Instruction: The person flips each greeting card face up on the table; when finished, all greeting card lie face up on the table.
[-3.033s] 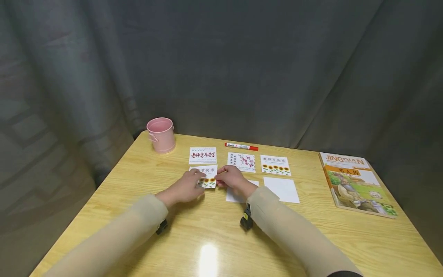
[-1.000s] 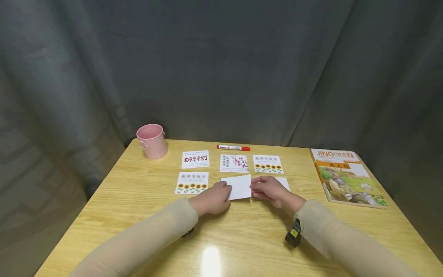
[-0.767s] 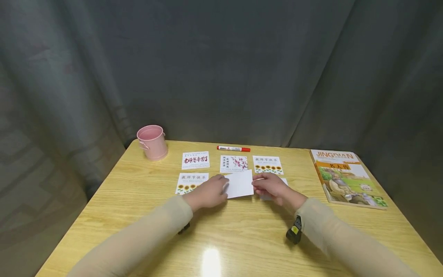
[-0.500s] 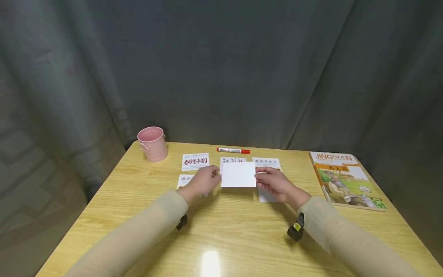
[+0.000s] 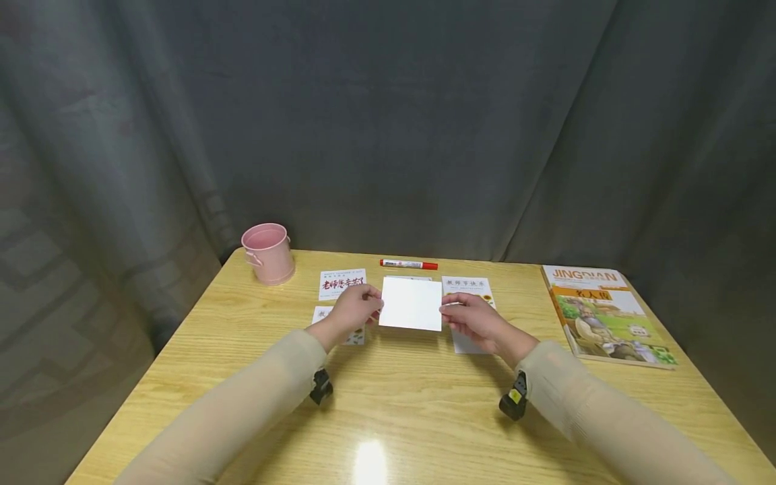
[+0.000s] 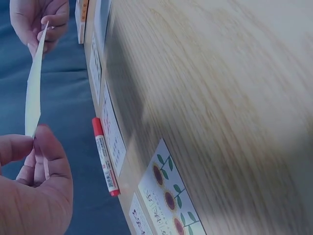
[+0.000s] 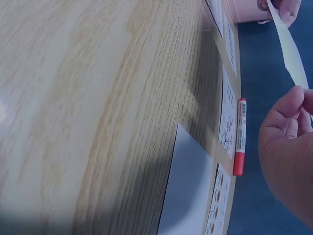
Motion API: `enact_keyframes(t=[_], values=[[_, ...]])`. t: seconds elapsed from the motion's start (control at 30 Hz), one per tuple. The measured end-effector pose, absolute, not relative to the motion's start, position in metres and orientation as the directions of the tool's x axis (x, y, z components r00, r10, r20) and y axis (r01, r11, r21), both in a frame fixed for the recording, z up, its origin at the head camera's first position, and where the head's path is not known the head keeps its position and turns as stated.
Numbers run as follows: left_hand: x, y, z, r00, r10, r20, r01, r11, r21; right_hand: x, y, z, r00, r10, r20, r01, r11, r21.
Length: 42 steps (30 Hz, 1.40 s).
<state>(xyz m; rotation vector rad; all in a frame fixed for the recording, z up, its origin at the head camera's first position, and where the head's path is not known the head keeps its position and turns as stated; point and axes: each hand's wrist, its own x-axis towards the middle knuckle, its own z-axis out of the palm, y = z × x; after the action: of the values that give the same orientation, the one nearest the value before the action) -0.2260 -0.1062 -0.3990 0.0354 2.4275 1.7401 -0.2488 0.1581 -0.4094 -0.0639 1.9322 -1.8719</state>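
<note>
A card, blank white on the side facing the head camera, is held up above the table between both hands. My left hand pinches its left edge between thumb and fingers, as the left wrist view shows. On the opposite edge, my right hand pinches it the same way. Behind the raised card, the plum-blossom card is mostly hidden in the head view. A sunflower card lies below my left hand, and a blank card lies under my right.
At the back left stands a pink bucket. A red-and-white marker lies along the back edge. Red lettering marks another card, and a second sunflower card lies to the right. A book rests at the right.
The sunflower card at front left was released. Both hands moved right to the front-middle blank card, lifted it off the table and raised it, tilting it toward the head camera.
</note>
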Motion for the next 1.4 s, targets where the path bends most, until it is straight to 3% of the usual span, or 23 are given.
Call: enact_keyframes(t=[0.3,0.47,0.8,1.03,1.17,1.4], values=[[-0.224,-0.106,-0.399,-0.989,0.100,-0.104,-0.068,0.317,0.946,-0.249,0.161,-0.412,-0.888,-0.379,-0.260,0.264,0.043,-0.963],[-0.226,-0.105,-0.402,-0.990,0.101,-0.096,-0.070,0.241,0.968,-0.249,0.162,-0.414,-0.885,-0.417,-0.206,0.229,-0.005,-0.973],[-0.226,-0.105,-0.403,-0.984,0.140,-0.114,-0.081,0.225,0.971,-0.245,0.155,-0.418,-0.936,-0.288,-0.202,0.194,0.057,-0.979],[-0.228,-0.107,-0.406,-0.980,0.149,-0.134,-0.097,0.231,0.968,-0.243,0.155,-0.419,-0.932,-0.287,-0.223,0.210,0.073,-0.975],[-0.228,-0.107,-0.407,-0.967,0.195,-0.164,-0.103,0.290,0.951,-0.242,0.154,-0.421,-0.911,-0.336,-0.237,0.211,0.112,-0.971],[-0.227,-0.105,-0.405,-0.921,0.344,-0.184,0.012,0.495,0.869,-0.239,0.144,-0.419,-0.866,-0.443,-0.233,0.164,0.188,-0.968]])
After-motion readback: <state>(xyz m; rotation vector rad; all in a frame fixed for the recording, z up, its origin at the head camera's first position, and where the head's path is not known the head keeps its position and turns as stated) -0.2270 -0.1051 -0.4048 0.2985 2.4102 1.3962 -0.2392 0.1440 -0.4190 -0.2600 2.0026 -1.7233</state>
